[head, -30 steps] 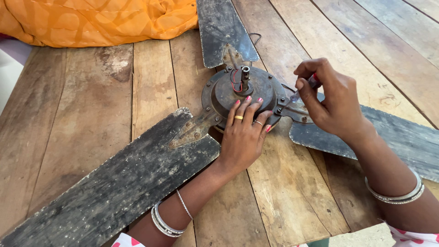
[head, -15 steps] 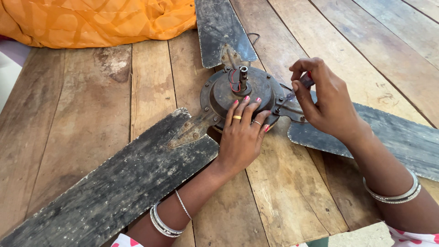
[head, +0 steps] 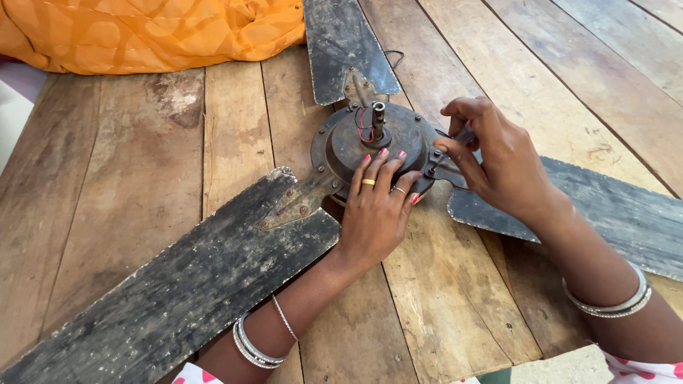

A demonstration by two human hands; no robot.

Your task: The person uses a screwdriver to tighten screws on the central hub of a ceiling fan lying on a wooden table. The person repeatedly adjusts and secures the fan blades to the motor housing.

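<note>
Left hand (head: 376,213) flat, released, on fan hub (head: 370,142) at 6 o'clock; right hand (head: 491,160) grasps screwdriver (head: 455,142) at 3 o'clock.

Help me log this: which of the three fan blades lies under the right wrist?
The blade running to the right edge. The right hand reaches over it; the other two point to the top and the lower left.

Soft, even daylight — sharp focus throughout, faint shadows, no glare or blur.

fan blades (head: 178,299) cropped (all three), tool (head: 464,135) mostly hidden
</note>
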